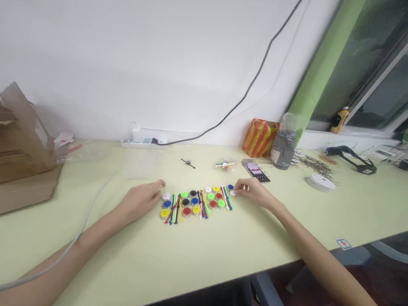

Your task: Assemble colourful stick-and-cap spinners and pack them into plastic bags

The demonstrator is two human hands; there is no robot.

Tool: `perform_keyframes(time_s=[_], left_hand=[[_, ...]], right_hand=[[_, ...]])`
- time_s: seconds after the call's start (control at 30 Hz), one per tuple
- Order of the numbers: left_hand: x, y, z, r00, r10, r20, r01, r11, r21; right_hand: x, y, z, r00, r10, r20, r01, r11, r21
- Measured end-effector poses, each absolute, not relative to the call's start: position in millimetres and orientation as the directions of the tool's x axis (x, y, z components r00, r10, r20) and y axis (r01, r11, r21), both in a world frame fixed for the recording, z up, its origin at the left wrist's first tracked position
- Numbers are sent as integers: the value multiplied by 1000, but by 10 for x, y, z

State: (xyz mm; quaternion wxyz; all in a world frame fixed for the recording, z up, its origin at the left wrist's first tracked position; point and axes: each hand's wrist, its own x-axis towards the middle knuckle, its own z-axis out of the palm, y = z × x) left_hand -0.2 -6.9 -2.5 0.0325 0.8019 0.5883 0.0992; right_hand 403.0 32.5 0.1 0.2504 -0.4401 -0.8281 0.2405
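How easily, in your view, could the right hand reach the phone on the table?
Probably yes: the right hand sits just below the phone, and nothing appears to stand between them.

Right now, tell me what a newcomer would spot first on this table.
The bright cluster of coloured discs and coloured strips in the middle of the table catches the eye first. The left hand and right hand are at its two ends. Further back, a striped orange bag stands by the wall, and an open cardboard box sits at the far left.
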Motion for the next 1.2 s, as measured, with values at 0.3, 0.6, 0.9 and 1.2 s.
perform_keyframes(time_s=[0.3, 0.6, 0.9, 1.2], left_hand=[[24, -80, -4, 267, 958, 108, 946, -282, 161], [3, -79, -30, 286, 949, 135, 941, -305, 148], [-18, -48, -97, 295, 942, 159, 935, -319, 154], [-4, -76, -105, 290, 946, 146, 942, -309, 130]], right_hand=[[4085, 418, -61, -461, 849, 259, 689, 526, -499], [4047, 405, -84, -484, 847, 220, 675, 522, -521], [3948, 611, 20, -429, 825, 369, 687, 563, -459], [2403, 1308, 168, -549, 817, 176, 806, 573, -150]])
